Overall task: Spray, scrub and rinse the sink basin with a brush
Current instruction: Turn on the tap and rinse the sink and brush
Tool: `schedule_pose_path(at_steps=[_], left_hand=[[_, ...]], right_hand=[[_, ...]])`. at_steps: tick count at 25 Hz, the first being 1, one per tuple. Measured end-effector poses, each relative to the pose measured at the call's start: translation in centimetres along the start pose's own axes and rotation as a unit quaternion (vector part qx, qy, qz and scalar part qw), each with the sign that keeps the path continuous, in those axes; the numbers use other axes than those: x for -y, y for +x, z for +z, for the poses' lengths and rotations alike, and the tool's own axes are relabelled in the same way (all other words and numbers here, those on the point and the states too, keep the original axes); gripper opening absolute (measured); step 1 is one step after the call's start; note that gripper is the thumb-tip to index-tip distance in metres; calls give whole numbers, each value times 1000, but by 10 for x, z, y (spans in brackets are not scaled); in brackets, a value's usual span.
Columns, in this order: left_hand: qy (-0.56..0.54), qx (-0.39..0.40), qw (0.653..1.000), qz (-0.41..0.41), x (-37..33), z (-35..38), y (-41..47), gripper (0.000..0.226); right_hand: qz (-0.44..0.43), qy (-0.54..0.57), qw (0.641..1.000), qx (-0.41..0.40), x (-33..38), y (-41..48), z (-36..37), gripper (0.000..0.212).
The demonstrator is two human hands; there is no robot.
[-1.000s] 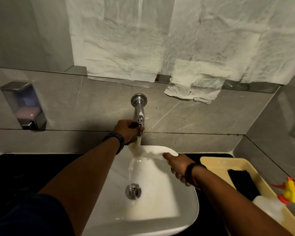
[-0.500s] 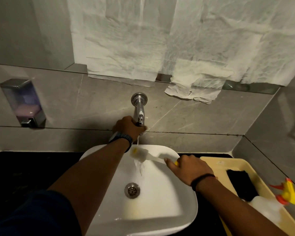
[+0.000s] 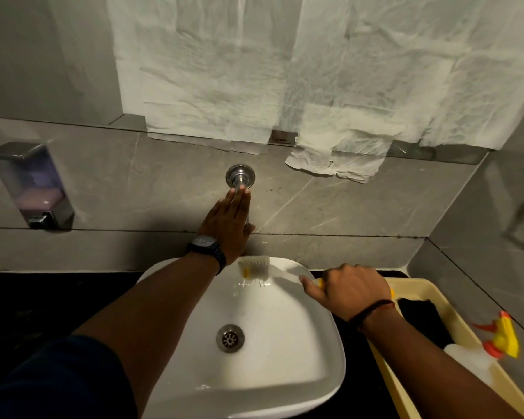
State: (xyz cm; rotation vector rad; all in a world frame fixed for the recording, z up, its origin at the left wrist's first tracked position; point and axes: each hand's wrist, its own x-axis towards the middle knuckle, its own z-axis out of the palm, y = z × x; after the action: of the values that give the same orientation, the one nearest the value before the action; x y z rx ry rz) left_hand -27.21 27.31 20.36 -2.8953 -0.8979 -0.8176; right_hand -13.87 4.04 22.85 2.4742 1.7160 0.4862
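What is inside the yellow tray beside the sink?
Inside the tray: a black cloth and a white spray bottle with a yellow-orange trigger. The right arm covers the tray's near corner, so anything there is hidden.

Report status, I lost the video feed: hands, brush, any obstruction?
Left hand flat on tap, open. Right hand gripping brush at sink basin back rim. Nothing in the way.

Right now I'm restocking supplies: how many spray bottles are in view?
1: the spray bottle lies in the yellow tray right of the sink. Others could be out of view.
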Motion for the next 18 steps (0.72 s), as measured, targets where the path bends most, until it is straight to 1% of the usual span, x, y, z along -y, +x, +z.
schedule_pose_path(at_steps=[8,13,16,18], left_hand=[[-6,-1,1000,12,2,-1,-1,70],[-27,-15,999,11,0,0,-2,67],[-33,-20,999,17,1,1,-2,67],[-43,-24,999,16,-1,0,-2,68]], right_hand=[[16,11,1000,-5,-17,-2,14,69],[-14,-7,1000,25,-24,-6,23,71],[-31,-19,999,30,-25,-4,24,72],[-24,-10,999,32,-24,-3,28,73]])
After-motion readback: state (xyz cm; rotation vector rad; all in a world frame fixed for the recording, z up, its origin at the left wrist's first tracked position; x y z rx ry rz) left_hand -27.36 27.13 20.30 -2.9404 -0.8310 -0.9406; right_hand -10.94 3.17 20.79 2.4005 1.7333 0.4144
